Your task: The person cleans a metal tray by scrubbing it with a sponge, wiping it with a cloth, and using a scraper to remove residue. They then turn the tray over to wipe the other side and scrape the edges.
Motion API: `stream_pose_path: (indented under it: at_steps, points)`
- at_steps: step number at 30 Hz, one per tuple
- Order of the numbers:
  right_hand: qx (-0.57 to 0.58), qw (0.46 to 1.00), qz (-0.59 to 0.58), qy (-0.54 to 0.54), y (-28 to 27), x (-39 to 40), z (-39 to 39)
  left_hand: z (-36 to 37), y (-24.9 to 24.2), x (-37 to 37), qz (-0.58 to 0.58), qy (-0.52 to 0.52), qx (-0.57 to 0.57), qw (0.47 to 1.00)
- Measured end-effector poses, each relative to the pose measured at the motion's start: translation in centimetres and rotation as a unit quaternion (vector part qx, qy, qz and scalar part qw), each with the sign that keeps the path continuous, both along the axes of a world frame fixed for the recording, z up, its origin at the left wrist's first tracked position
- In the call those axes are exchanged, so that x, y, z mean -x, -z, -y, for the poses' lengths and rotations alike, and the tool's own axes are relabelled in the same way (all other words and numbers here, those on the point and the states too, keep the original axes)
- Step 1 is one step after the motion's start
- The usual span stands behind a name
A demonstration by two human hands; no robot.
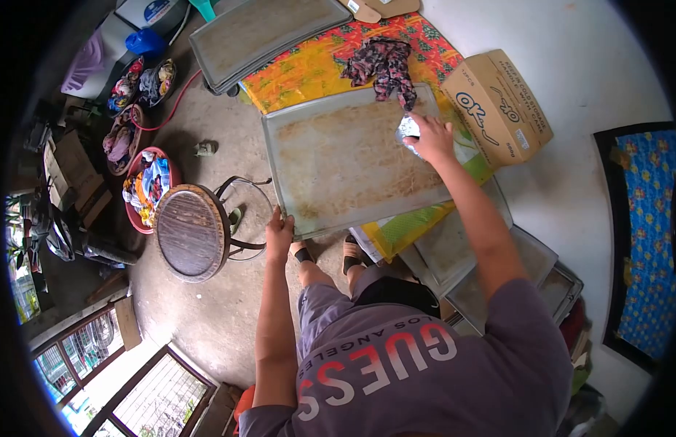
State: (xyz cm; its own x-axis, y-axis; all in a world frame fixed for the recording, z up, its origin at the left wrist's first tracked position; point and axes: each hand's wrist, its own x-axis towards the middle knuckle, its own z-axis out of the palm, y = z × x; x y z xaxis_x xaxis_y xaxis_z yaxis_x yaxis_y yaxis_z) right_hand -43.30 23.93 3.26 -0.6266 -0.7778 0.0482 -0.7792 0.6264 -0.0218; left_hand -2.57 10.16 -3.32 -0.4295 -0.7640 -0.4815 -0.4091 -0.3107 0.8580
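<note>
A large metal tray [345, 160] with brown stains lies on a table with a patterned cover [272, 80]. My left hand [279, 229] grips the tray's near left corner, fingers wrapped round the edge. Near the tray's right side, my right hand [431, 138] holds a silvery, crumpled piece [408, 131] over the surface; whether it touches the tray cannot be told. Just beyond my right hand lies a dark, pink-patterned cloth [385, 67], one end hanging onto the tray's far edge.
Stacked trays [269, 40] stand at the far left of the table. A cardboard box [498, 109] leans by the wall. More trays [461, 247] are at the lower right. A round wooden stool [192, 233] and a red basin [152, 186] of clothes stand left.
</note>
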Motion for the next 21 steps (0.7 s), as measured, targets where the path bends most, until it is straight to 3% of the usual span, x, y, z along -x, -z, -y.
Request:
stream_pose_path:
  at_steps: [3, 13, 16, 20, 21]
  points:
    - [-0.001, 0.998, 0.003, 0.064, 0.1, 0.5, 0.2, -0.3, 0.5, 0.0, -0.027, 0.001, 0.003, 1.000]
    - [0.005, 0.998, -0.032, 0.058, -0.3, 0.2, 0.4, -0.3, 1.3, -0.1, -0.079, -0.022, -0.005, 0.997]
    - [0.032, 0.999, -0.016, -0.018, 1.0, -0.1, -0.9, -0.3, 1.3, -0.1, -0.062, -0.017, 0.004, 0.998]
    - [-0.009, 0.995, -0.009, 0.095, -0.3, 1.2, -1.8, -0.2, -0.1, -0.1, -0.012, -0.004, 0.010, 1.000]
    - [-0.010, 0.999, -0.001, 0.050, 0.0, 0.8, -2.1, -0.2, 0.3, 0.0, -0.011, -0.006, 0.017, 1.000]
